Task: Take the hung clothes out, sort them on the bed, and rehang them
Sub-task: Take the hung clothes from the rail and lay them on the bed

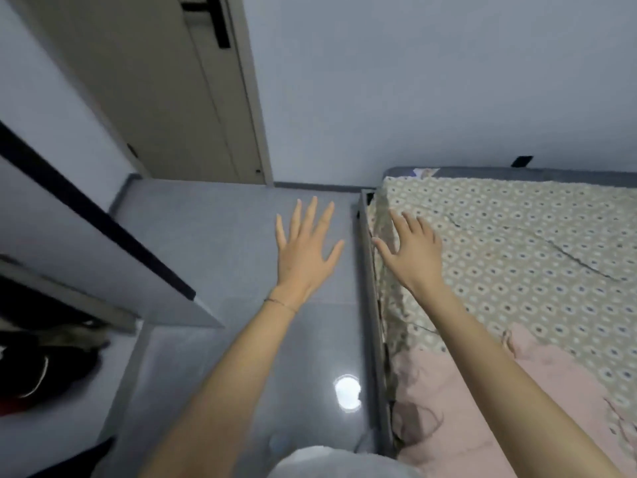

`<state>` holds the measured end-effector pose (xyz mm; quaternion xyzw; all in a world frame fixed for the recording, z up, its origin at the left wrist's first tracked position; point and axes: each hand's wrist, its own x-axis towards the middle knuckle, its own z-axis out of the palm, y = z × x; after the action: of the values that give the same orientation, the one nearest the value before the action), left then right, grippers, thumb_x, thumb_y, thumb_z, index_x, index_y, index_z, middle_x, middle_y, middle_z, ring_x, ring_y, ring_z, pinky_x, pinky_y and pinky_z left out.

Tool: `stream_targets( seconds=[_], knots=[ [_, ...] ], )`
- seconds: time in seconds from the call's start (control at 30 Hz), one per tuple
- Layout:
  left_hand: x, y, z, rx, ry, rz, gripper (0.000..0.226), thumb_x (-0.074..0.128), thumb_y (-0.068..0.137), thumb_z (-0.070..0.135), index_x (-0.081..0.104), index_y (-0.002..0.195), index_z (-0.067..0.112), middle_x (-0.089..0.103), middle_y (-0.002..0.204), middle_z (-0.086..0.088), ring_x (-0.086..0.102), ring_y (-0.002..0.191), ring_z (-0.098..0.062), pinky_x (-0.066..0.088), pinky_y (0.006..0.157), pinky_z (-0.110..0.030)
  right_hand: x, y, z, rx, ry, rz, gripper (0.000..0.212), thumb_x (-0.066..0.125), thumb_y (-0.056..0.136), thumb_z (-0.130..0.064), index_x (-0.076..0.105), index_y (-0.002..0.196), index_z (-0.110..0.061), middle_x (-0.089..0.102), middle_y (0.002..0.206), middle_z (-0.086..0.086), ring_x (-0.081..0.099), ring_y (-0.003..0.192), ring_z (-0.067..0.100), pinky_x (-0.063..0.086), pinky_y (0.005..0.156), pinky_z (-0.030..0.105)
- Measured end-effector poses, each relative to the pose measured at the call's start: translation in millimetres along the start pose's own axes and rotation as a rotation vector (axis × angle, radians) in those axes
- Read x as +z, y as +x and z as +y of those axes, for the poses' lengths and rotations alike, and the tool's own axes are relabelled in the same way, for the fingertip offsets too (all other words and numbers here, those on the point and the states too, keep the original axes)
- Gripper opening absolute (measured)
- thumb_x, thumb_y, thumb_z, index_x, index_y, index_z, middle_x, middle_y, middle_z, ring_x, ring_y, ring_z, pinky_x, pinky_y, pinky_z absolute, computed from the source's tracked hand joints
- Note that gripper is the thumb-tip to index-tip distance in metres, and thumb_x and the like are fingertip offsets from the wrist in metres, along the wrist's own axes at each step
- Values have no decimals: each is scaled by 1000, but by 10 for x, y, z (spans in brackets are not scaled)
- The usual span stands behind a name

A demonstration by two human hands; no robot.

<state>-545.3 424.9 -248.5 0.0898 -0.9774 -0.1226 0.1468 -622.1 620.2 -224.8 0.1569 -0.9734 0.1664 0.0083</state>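
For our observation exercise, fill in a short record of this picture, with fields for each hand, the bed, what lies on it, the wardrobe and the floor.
left hand: fingers spread, holds nothing, above the floor
right hand: open, holds nothing, over the bed's edge
bed: patterned sheet, on the right
pink cloth: crumpled on the bed's near end
wardrobe door: open, on the left
dark clothes: inside, lower left, blurred
floor: glossy grey, with a lamp reflection
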Motion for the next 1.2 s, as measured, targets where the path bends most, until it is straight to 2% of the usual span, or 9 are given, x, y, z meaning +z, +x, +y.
stream_targets(
  seconds=[0.07,0.17,0.23,0.43,0.57,0.77,0.87,1.03,1.2],
  knots=[
    [-232,-261,-660,-103,51,27,68,30,97,60,20,157,30,16,165,-3,9,152,-28,4,120,-60,214,19,-679,-112,15,-38,76,35,85,-67,40,148,-24,43,150,9,35,139,33,31,110,51],
    [-534,-624,-1411,-206,86,58,66,30,99,58,21,157,29,18,164,-2,11,152,-27,7,120,-60,505,-10,-1471,-235,46,-104,69,47,93,-59,34,151,-24,40,152,8,37,138,32,36,107,48],
    [-765,-917,-1893,-273,115,92,64,29,100,57,24,157,28,22,163,-2,14,152,-26,8,120,-59,707,-88,-2042,-322,77,-152,68,49,94,-57,32,152,-24,40,152,6,40,135,33,40,105,48],
    [-1379,-1646,-2944,-503,177,228,62,31,100,54,29,155,25,27,162,-3,18,151,-26,6,120,-58,1087,-421,-3505,-638,140,-217,65,49,95,-54,35,150,-23,48,145,2,43,131,28,49,93,42],
    [-1672,-1922,-3445,-660,209,341,61,37,100,52,33,153,23,32,160,-3,21,150,-24,10,120,-58,1217,-591,-4369,-858,193,-222,64,51,95,-54,37,150,-24,51,143,0,45,129,26,49,91,41],
    [-2090,-2182,-4151,-865,315,459,60,39,99,52,36,152,23,36,158,-3,24,149,-24,14,119,-56,1409,-615,-5560,-1141,230,-241,66,50,95,-53,35,151,-22,46,147,4,42,133,27,40,101,43],
    [-2310,-2357,-4456,-957,377,464,61,37,99,52,38,151,21,38,157,-5,26,148,-27,19,117,-60,1507,-582,-6071,-1230,240,-257,66,53,93,-51,36,150,-22,46,147,7,41,134,30,39,104,45],
    [-2598,-2663,-4822,-1106,444,502,60,38,99,50,33,153,23,34,158,-8,25,148,-29,15,116,-61,1709,-627,-6794,-1349,234,-317,68,56,91,-51,37,150,-22,44,150,9,37,138,32,36,108,46],
    [-2833,-2949,-5135,-1166,453,562,63,34,99,53,37,152,20,37,156,-10,28,147,-31,14,117,-61,1809,-763,-7412,-1427,253,-352,69,55,93,-50,34,151,-20,40,151,10,34,140,31,33,111,47]
  ],
)
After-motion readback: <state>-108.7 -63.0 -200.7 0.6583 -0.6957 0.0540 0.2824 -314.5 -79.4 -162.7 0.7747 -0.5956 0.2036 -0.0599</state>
